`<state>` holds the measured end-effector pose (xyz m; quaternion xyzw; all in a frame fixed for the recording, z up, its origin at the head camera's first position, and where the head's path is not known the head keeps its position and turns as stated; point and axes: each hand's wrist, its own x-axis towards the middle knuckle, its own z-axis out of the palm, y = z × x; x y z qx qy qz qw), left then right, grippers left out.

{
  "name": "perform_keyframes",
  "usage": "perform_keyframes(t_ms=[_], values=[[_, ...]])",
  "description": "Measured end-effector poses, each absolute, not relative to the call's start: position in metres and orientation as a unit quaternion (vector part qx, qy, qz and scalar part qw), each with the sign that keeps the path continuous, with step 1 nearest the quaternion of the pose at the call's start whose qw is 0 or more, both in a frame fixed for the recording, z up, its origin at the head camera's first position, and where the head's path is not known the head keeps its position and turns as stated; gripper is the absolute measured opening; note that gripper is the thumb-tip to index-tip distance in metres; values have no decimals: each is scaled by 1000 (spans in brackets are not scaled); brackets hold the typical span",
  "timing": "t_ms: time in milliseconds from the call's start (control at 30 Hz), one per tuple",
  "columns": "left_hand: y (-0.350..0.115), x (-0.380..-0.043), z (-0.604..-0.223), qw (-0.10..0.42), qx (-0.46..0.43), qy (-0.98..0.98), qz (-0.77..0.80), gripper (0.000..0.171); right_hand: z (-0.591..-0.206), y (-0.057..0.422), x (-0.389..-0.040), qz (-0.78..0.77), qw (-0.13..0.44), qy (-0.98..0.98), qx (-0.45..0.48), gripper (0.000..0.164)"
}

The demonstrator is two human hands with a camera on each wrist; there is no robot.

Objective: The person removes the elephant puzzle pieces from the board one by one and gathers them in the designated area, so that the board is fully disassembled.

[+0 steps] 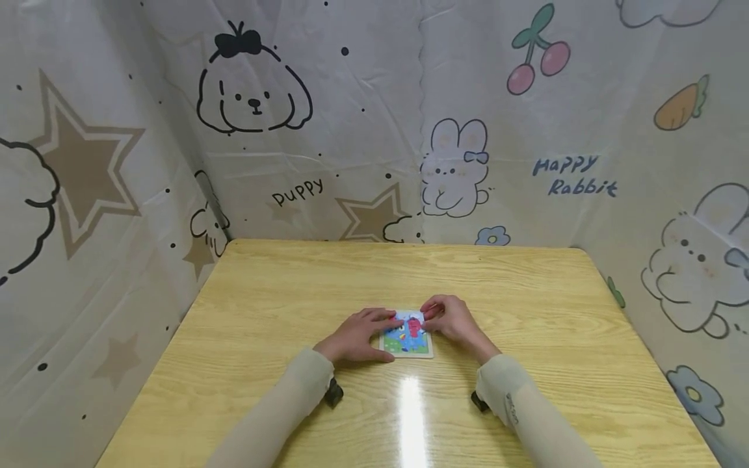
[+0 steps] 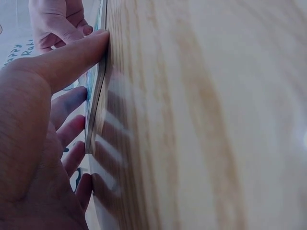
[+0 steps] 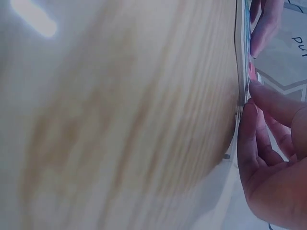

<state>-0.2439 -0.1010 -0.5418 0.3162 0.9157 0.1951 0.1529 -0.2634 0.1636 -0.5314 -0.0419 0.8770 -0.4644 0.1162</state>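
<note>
A small square picture puzzle [image 1: 409,349], blue and green with a pink figure, lies flat on the table. My left hand [image 1: 358,335] rests over its left side, fingers spread and fairly straight across the picture. In the left wrist view, the left thumb [image 2: 79,57] touches the near edge of the board. At the puzzle's right edge, near the far corner, my right hand [image 1: 455,320] has its thumb and index finger pinched together. The right wrist view shows those fingertips [image 3: 255,91] at the board's rim, with a bit of pink just beyond them.
The wood-grain table [image 1: 281,273] spreads out around the puzzle on all sides. Cloth hangings [image 1: 363,97] printed with cartoon animals and stars close off the back, left and right. Light reflects off the tabletop in front of the puzzle.
</note>
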Motion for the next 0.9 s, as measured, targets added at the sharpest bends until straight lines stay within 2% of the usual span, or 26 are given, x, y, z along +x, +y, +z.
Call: perform_keyframes(t_ms=[900], values=[[-103, -245, -544, 153, 319, 916, 190, 79, -527, 170, -267, -447, 99, 886, -67, 22]])
